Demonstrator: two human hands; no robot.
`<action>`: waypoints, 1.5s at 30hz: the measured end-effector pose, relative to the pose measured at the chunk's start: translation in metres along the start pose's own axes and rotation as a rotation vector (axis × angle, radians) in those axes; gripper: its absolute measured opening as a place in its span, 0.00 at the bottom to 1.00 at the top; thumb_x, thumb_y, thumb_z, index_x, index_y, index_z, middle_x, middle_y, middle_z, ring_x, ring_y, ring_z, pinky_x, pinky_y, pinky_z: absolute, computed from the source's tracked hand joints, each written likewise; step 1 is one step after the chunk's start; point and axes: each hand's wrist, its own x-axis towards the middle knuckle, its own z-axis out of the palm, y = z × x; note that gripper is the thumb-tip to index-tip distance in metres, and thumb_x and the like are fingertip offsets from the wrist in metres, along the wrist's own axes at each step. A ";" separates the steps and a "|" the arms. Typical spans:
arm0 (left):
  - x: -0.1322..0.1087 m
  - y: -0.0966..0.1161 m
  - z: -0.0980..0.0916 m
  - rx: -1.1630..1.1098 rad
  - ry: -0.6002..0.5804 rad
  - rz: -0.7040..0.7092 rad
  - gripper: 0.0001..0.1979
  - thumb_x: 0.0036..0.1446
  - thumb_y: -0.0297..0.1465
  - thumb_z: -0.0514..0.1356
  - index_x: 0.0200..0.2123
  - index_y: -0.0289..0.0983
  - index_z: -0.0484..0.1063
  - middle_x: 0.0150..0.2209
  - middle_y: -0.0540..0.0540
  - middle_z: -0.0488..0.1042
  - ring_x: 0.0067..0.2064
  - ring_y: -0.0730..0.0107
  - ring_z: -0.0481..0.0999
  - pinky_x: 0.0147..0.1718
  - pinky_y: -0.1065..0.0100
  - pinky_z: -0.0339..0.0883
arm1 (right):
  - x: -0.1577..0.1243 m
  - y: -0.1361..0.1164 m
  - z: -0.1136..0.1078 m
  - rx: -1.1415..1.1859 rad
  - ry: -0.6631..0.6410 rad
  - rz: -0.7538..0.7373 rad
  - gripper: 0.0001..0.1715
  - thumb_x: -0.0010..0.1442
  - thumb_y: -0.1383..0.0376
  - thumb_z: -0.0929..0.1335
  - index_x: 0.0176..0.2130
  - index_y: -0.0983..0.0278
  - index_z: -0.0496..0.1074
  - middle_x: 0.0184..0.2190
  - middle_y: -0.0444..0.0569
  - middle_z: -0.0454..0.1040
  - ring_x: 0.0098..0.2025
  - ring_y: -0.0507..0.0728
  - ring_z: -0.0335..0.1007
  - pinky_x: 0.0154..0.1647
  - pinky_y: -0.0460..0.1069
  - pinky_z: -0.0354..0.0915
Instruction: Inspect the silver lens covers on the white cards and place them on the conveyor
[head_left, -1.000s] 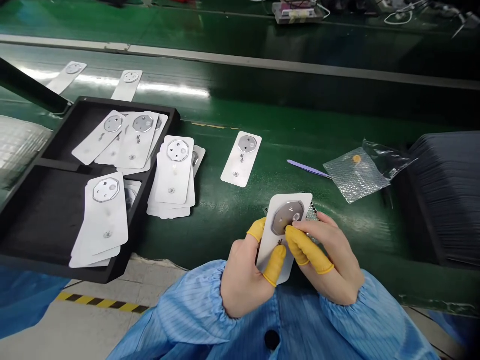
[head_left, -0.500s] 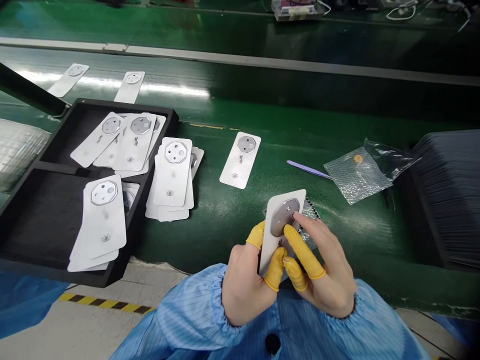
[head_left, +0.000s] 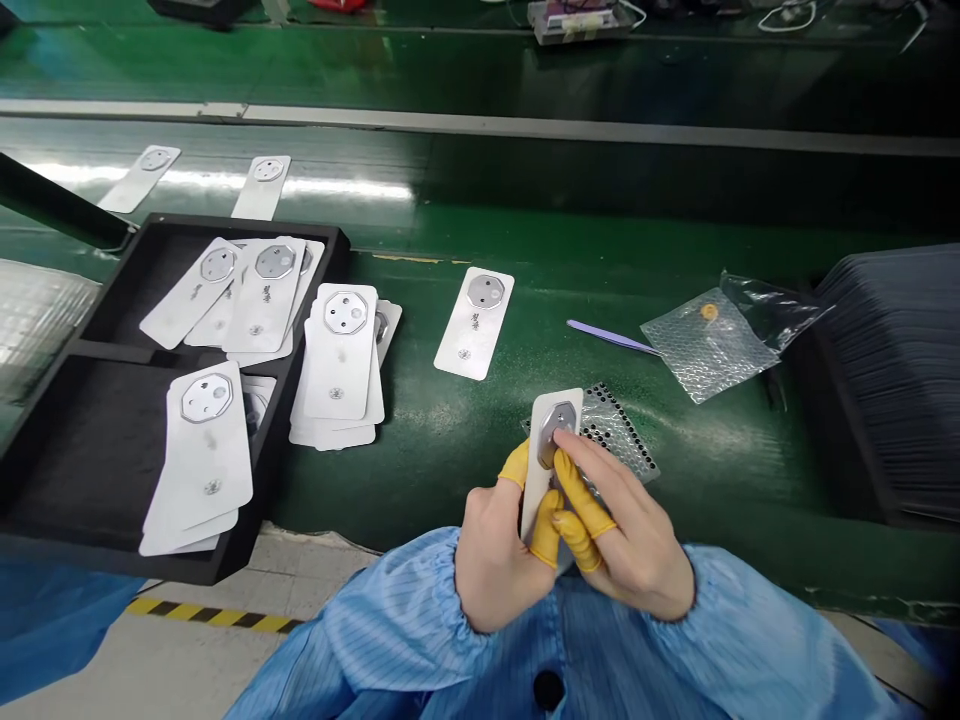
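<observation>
A white phone back cover (head_left: 534, 487) with a silver octagonal camera plate is tilted up above the bench in front of me. My left hand (head_left: 499, 560) is closed on its lower part, yellow finger cots on the thumb and a finger. My right hand (head_left: 626, 530) is closed against the cover's front, with an uncovered fingertip on the camera plate and yellow-cotted fingers just below. Whether anything small lies under those fingertips is hidden. Behind the hands lies a clear sheet with black dots (head_left: 619, 430). Another back cover (head_left: 474, 325) rests flat on the bench farther off.
At left, a black divided tray (head_left: 67, 440) carries several covers; a stack of covers (head_left: 337, 370) lies beside it. Purple tweezers (head_left: 611, 337) touch bubble wrap (head_left: 712, 345) bearing an orange ring. A black box of dark sheets (head_left: 896, 390) stands at right.
The held cover has turned more edge-on and shifted slightly left. My right hand has moved left with it, its fingertip still on the camera plate. More of the dotted sheet shows.
</observation>
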 end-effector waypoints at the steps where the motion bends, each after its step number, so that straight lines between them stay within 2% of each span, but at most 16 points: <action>1: 0.002 0.001 0.000 -0.128 -0.021 -0.034 0.14 0.54 0.28 0.60 0.45 0.39 0.67 0.36 0.44 0.78 0.33 0.63 0.79 0.30 0.68 0.72 | -0.001 0.003 -0.001 0.030 0.015 0.026 0.18 0.58 0.75 0.63 0.49 0.72 0.68 0.65 0.64 0.54 0.64 0.68 0.55 0.57 0.64 0.68; 3: 0.007 0.005 0.000 -0.404 -0.062 -0.086 0.19 0.58 0.29 0.59 0.53 0.40 0.62 0.45 0.42 0.76 0.41 0.62 0.79 0.36 0.67 0.73 | -0.003 0.005 -0.002 0.097 0.125 0.169 0.26 0.60 0.73 0.64 0.58 0.68 0.64 0.63 0.60 0.58 0.63 0.67 0.57 0.58 0.64 0.66; 5: 0.010 0.009 -0.001 -0.591 -0.084 -0.091 0.19 0.59 0.29 0.59 0.54 0.40 0.62 0.47 0.42 0.75 0.42 0.63 0.78 0.39 0.66 0.73 | -0.004 0.001 0.001 0.224 0.303 0.391 0.31 0.59 0.72 0.65 0.61 0.61 0.61 0.62 0.55 0.62 0.61 0.65 0.62 0.56 0.63 0.68; 8: 0.012 0.013 -0.002 -0.672 -0.066 -0.060 0.18 0.57 0.29 0.61 0.51 0.39 0.66 0.42 0.43 0.77 0.37 0.65 0.77 0.35 0.68 0.72 | -0.003 -0.008 0.009 0.447 0.461 0.649 0.28 0.57 0.72 0.69 0.56 0.57 0.68 0.48 0.49 0.77 0.43 0.58 0.78 0.42 0.54 0.78; 11: 0.012 0.013 -0.004 -0.647 -0.030 -0.054 0.12 0.56 0.31 0.63 0.43 0.36 0.71 0.32 0.45 0.77 0.28 0.71 0.74 0.27 0.72 0.69 | -0.001 -0.015 0.014 0.525 0.506 0.733 0.19 0.53 0.72 0.72 0.45 0.57 0.76 0.37 0.45 0.81 0.32 0.55 0.79 0.31 0.49 0.79; 16: 0.013 0.012 -0.007 -0.525 0.088 -0.039 0.05 0.54 0.31 0.64 0.33 0.34 0.75 0.21 0.50 0.72 0.21 0.76 0.68 0.21 0.74 0.64 | 0.000 -0.022 0.013 0.552 0.515 0.716 0.18 0.52 0.72 0.72 0.43 0.58 0.77 0.32 0.45 0.81 0.28 0.55 0.78 0.28 0.49 0.79; 22: 0.008 0.013 -0.007 -0.527 0.130 -0.013 0.04 0.53 0.30 0.64 0.30 0.34 0.76 0.21 0.49 0.72 0.21 0.73 0.69 0.21 0.73 0.66 | -0.007 -0.024 0.015 0.461 0.482 0.662 0.20 0.52 0.72 0.73 0.45 0.59 0.76 0.33 0.45 0.81 0.29 0.55 0.78 0.31 0.49 0.78; 26: 0.012 0.015 -0.004 -0.650 0.066 -0.056 0.04 0.55 0.29 0.63 0.32 0.34 0.76 0.26 0.45 0.77 0.26 0.70 0.75 0.26 0.71 0.70 | -0.007 -0.023 0.019 0.436 0.479 0.654 0.19 0.52 0.71 0.73 0.45 0.59 0.76 0.33 0.46 0.80 0.28 0.55 0.77 0.27 0.48 0.78; 29: 0.018 0.014 -0.008 -0.697 -0.021 -0.162 0.07 0.54 0.31 0.64 0.35 0.34 0.75 0.29 0.43 0.79 0.27 0.68 0.76 0.27 0.69 0.71 | -0.006 -0.018 0.018 0.432 0.483 0.668 0.20 0.54 0.71 0.72 0.48 0.59 0.74 0.35 0.46 0.80 0.29 0.55 0.78 0.28 0.49 0.78; 32: 0.022 0.007 -0.025 -0.625 0.007 -0.249 0.11 0.49 0.34 0.68 0.33 0.33 0.76 0.27 0.43 0.79 0.23 0.69 0.75 0.21 0.72 0.70 | -0.012 -0.005 0.013 0.387 0.334 0.554 0.29 0.58 0.69 0.70 0.58 0.57 0.65 0.45 0.48 0.78 0.42 0.58 0.78 0.43 0.54 0.78; 34: 0.024 -0.003 -0.042 -0.505 0.142 -0.269 0.12 0.44 0.34 0.70 0.30 0.33 0.77 0.25 0.45 0.79 0.22 0.69 0.74 0.19 0.73 0.68 | -0.022 0.010 0.010 0.228 0.201 0.493 0.37 0.57 0.67 0.71 0.63 0.58 0.58 0.55 0.52 0.71 0.56 0.62 0.68 0.57 0.61 0.69; 37: 0.028 -0.023 -0.064 -0.324 0.355 -0.326 0.15 0.39 0.37 0.72 0.24 0.32 0.76 0.22 0.46 0.77 0.21 0.68 0.74 0.18 0.71 0.68 | -0.039 0.034 0.015 0.006 0.070 0.425 0.35 0.56 0.68 0.71 0.61 0.60 0.61 0.63 0.55 0.60 0.65 0.66 0.54 0.63 0.67 0.59; 39: 0.032 -0.035 -0.070 -0.222 0.366 -0.359 0.17 0.41 0.41 0.71 0.25 0.32 0.75 0.23 0.45 0.77 0.24 0.63 0.76 0.22 0.67 0.71 | -0.048 0.045 0.021 -0.014 0.067 0.374 0.29 0.58 0.72 0.69 0.58 0.60 0.65 0.62 0.55 0.61 0.65 0.65 0.55 0.61 0.66 0.62; 41: 0.035 -0.043 -0.069 -0.108 0.366 -0.289 0.21 0.45 0.44 0.68 0.35 0.32 0.76 0.35 0.40 0.79 0.37 0.55 0.79 0.35 0.60 0.75 | -0.050 0.047 0.023 0.008 0.137 0.344 0.27 0.57 0.76 0.68 0.55 0.60 0.68 0.59 0.54 0.66 0.62 0.64 0.60 0.59 0.64 0.65; 43: 0.036 -0.046 -0.063 -0.011 0.370 -0.162 0.27 0.49 0.44 0.66 0.48 0.34 0.71 0.51 0.37 0.74 0.53 0.51 0.73 0.52 0.56 0.67 | -0.048 0.042 0.019 0.033 0.206 0.341 0.28 0.56 0.78 0.68 0.54 0.60 0.69 0.56 0.54 0.69 0.60 0.63 0.64 0.58 0.63 0.67; 45: 0.034 -0.043 -0.053 0.003 0.274 -0.122 0.27 0.53 0.45 0.62 0.51 0.34 0.70 0.54 0.36 0.72 0.56 0.51 0.70 0.56 0.55 0.63 | -0.044 0.034 0.011 0.022 0.261 0.333 0.29 0.54 0.78 0.68 0.54 0.61 0.69 0.56 0.54 0.70 0.58 0.64 0.66 0.58 0.63 0.67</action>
